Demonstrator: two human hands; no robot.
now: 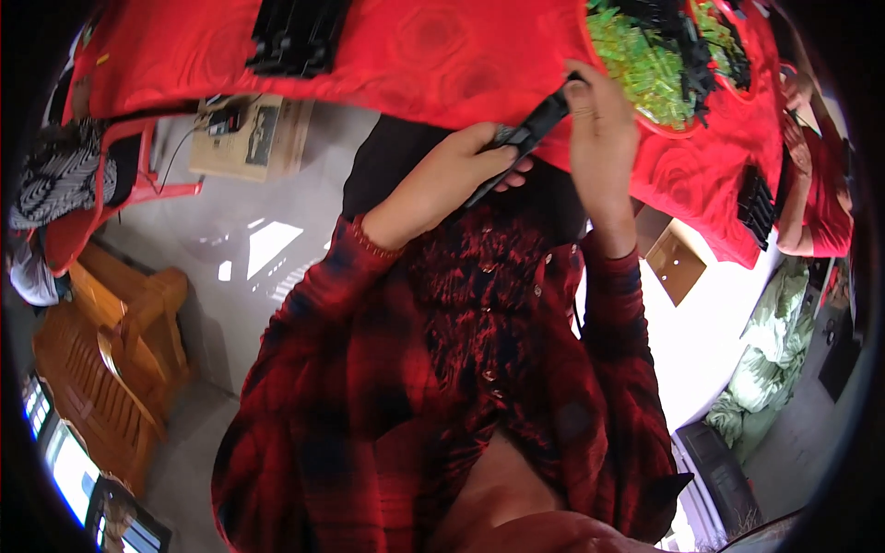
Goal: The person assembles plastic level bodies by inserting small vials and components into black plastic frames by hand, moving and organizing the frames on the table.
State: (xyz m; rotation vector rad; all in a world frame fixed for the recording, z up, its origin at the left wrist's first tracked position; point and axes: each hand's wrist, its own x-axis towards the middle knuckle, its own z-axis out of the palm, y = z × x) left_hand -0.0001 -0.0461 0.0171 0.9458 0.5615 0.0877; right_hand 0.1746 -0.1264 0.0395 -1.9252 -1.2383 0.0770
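A long, narrow black plastic piece [535,127] is held aslant just off the near edge of the red-covered table. My left hand [452,175] is closed round its lower part, with the thumb on top. At the upper end, my right hand [601,138] pinches the piece between thumb and fingers; whether a smaller part is in that pinch is hidden. To the right of my right hand lies a heap of small yellow-green translucent pieces [636,64], with small black pieces [656,26] beside and among them.
A stack of black plastic strips [297,37] lies on the red tablecloth [166,55] at the left. Another black stack [756,205] is at the right edge, near a co-worker's arm [795,198]. A red chair [138,157], a cardboard box [241,138] and a wooden seat [101,378] stand left.
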